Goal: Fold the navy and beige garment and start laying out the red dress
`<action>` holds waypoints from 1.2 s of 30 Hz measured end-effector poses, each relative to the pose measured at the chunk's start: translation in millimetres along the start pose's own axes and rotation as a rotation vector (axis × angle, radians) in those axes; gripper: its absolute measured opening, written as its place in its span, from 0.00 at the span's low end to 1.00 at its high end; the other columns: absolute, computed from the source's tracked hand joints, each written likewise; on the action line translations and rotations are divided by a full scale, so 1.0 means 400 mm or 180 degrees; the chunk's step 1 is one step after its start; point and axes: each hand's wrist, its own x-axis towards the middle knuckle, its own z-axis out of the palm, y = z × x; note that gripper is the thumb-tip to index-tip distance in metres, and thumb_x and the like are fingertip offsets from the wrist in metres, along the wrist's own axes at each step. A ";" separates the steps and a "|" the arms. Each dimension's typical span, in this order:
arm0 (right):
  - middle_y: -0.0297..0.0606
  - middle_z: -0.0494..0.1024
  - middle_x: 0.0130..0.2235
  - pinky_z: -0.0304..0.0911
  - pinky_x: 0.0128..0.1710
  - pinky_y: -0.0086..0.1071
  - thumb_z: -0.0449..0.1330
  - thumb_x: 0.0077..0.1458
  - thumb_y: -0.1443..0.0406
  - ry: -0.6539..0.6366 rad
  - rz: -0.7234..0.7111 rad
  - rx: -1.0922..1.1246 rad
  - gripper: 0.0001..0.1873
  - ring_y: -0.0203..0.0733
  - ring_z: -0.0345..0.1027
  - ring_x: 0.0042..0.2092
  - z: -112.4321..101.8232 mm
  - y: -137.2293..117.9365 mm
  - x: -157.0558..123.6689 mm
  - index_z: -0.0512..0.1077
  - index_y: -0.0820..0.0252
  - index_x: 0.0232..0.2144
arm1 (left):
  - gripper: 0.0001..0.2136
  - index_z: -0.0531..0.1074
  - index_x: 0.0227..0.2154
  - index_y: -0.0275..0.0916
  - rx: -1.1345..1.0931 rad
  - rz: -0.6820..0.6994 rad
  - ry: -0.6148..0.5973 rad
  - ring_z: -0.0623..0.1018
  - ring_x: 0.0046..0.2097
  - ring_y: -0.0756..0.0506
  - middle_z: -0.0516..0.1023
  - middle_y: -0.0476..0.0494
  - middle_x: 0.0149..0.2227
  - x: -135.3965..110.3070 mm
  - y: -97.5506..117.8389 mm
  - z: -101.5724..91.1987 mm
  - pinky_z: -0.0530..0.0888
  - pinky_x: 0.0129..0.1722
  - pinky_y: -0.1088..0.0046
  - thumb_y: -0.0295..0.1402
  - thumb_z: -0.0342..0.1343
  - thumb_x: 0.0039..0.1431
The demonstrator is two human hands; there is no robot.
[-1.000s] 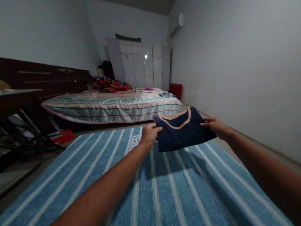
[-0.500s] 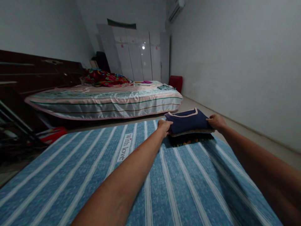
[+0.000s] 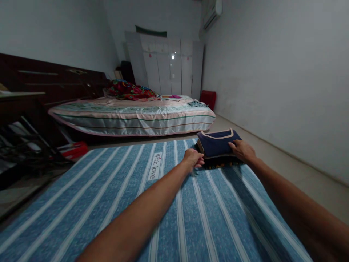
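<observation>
A folded navy shirt (image 3: 218,143) with peach trim lies on top of a small stack of folded clothes (image 3: 220,162) at the far right corner of the blue striped mattress (image 3: 174,203). My right hand (image 3: 241,150) rests flat on the near right part of the navy shirt, fingers laid out. My left hand (image 3: 194,159) hovers just left of the stack over the mattress. Its fingers are loosely bent and hold nothing. Both my forearms stretch across the mattress.
A white "with love" label (image 3: 154,165) is sewn on the mattress. Beyond a strip of floor stands a second bed (image 3: 131,118) with a colourful blanket (image 3: 128,91). White wardrobes (image 3: 166,71) and a red bin (image 3: 208,99) are at the back. Dark furniture (image 3: 32,94) lines the left, and a bare wall the right.
The navy shirt was carried in the air, then set down on the stack. My left hand has let go and drawn back, and my right hand now lies on top of the shirt.
</observation>
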 end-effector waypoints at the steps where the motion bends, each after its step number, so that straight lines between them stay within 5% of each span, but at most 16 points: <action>1: 0.51 0.75 0.40 0.61 0.39 0.38 0.42 0.63 0.53 0.0001 0.0021 -0.0015 0.25 0.51 0.71 0.43 -0.006 -0.005 -0.012 0.73 0.63 0.37 | 0.05 0.65 0.30 0.36 0.0058 -0.0008 -0.0057 0.74 0.22 0.51 0.73 0.49 0.21 -0.032 -0.009 -0.015 0.69 0.21 0.79 0.26 0.57 0.52; 6: 0.51 0.74 0.44 0.61 0.42 0.39 0.48 0.61 0.58 -0.0014 -0.0331 0.0004 0.18 0.53 0.69 0.47 -0.044 -0.051 -0.135 0.72 0.62 0.41 | 0.04 0.66 0.24 0.35 0.0338 -0.0128 -0.0359 0.73 0.19 0.50 0.73 0.47 0.19 -0.245 -0.095 -0.120 0.65 0.17 0.79 0.26 0.58 0.47; 12: 0.44 0.78 0.44 0.66 0.42 0.35 0.50 0.58 0.57 -0.0499 -0.1341 0.0845 0.20 0.47 0.73 0.43 -0.018 -0.107 -0.433 0.73 0.61 0.45 | 0.10 0.68 0.30 0.36 0.0527 -0.0135 -0.0416 0.73 0.19 0.51 0.74 0.49 0.21 -0.558 -0.267 -0.295 0.67 0.18 0.78 0.32 0.59 0.41; 17: 0.41 0.81 0.40 0.70 0.40 0.36 0.50 0.55 0.48 -0.1248 -0.1598 0.1751 0.25 0.48 0.76 0.40 0.021 -0.155 -0.688 0.76 0.58 0.41 | 0.11 0.68 0.30 0.36 0.0293 -0.0160 0.0229 0.73 0.21 0.51 0.75 0.49 0.23 -0.833 -0.340 -0.429 0.67 0.19 0.78 0.35 0.58 0.42; 22: 0.39 0.80 0.42 0.72 0.40 0.31 0.52 0.56 0.48 -0.1762 -0.2174 0.2047 0.24 0.45 0.76 0.42 0.017 -0.281 -0.886 0.76 0.56 0.42 | 0.12 0.69 0.32 0.36 0.0114 -0.0171 0.1194 0.75 0.23 0.51 0.77 0.47 0.25 -1.050 -0.383 -0.518 0.67 0.21 0.78 0.37 0.57 0.45; 30: 0.40 0.79 0.42 0.72 0.41 0.33 0.50 0.61 0.54 -0.0471 -0.3252 0.2655 0.16 0.45 0.75 0.42 0.046 -0.507 -1.139 0.73 0.53 0.43 | 0.11 0.70 0.30 0.38 -0.0243 0.0053 0.2380 0.75 0.22 0.49 0.77 0.47 0.25 -1.272 -0.463 -0.571 0.69 0.23 0.75 0.39 0.55 0.46; 36: 0.41 0.79 0.42 0.72 0.41 0.40 0.51 0.62 0.59 0.0160 -0.3594 0.2492 0.12 0.47 0.74 0.43 0.069 -0.536 -1.192 0.73 0.54 0.39 | 0.12 0.71 0.30 0.37 -0.0407 0.0081 0.3576 0.76 0.24 0.48 0.78 0.46 0.26 -1.395 -0.499 -0.685 0.71 0.25 0.74 0.39 0.58 0.44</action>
